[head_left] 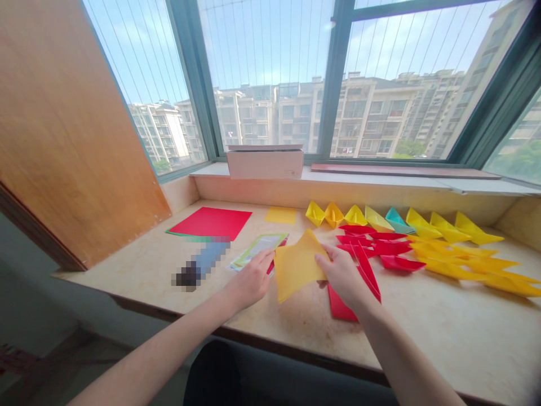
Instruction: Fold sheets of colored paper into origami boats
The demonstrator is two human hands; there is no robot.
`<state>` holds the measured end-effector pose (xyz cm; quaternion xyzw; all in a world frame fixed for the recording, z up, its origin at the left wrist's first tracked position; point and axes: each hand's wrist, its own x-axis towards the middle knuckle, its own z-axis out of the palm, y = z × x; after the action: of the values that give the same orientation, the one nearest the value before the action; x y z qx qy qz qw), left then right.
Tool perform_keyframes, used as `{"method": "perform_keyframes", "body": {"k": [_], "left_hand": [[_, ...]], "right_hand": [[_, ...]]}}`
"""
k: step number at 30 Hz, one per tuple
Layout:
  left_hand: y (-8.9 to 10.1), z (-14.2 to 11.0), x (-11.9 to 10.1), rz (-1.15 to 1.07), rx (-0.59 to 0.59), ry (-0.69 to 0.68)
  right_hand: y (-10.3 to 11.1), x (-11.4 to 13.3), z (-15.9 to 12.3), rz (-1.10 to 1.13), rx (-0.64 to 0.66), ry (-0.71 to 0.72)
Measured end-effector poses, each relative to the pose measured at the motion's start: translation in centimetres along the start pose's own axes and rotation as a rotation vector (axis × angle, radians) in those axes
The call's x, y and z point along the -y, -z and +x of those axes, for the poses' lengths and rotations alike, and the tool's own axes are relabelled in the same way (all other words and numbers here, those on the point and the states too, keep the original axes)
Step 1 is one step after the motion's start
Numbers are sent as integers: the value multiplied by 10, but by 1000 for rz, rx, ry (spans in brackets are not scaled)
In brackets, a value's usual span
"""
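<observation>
Above the pale tabletop (439, 332), the left hand (255, 277) and right hand (341, 272) pinch opposite sides of a thin yellow paper sheet (298, 268), apparently to steady it. Folded yellow paper boats (422, 224) stand off rightward, probably to avoid crushing.

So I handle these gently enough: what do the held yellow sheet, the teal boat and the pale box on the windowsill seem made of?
The yellow sheet: probably thin, matte paper, as it bends softly where held. The teal boat: likely matte folded paper, from its creases. The pale box: perhaps smooth cardboard, given its flat panels; coating unclear.
</observation>
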<state>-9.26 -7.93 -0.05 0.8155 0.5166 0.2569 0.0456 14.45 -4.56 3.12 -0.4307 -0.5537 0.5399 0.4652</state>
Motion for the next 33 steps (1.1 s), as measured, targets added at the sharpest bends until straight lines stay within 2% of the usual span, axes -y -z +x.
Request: {"method": "perform_keyframes", "body": {"k": [5, 8, 17, 25, 30, 33], "left_hand": [[-4, 2, 4, -36, -36, 2], [-6, 2, 5, -24, -51, -14], [-10, 2, 3, -69, -38, 23], [-18, 5, 6, -142, -109, 17], [-23, 6, 7, -123, -94, 30], [-23, 6, 5, -125, -103, 28]], "right_hand": [[11, -11, 2, 117, -21, -34], [12, -12, -1, 104, -28, -28], [-17, -11, -2, -90, -178, 82], [-37, -24, -14, -78, -271, 155], [-40, -38, -18, -216, -289, 262], [-34, -38, -16, -227, -320, 245]]}}
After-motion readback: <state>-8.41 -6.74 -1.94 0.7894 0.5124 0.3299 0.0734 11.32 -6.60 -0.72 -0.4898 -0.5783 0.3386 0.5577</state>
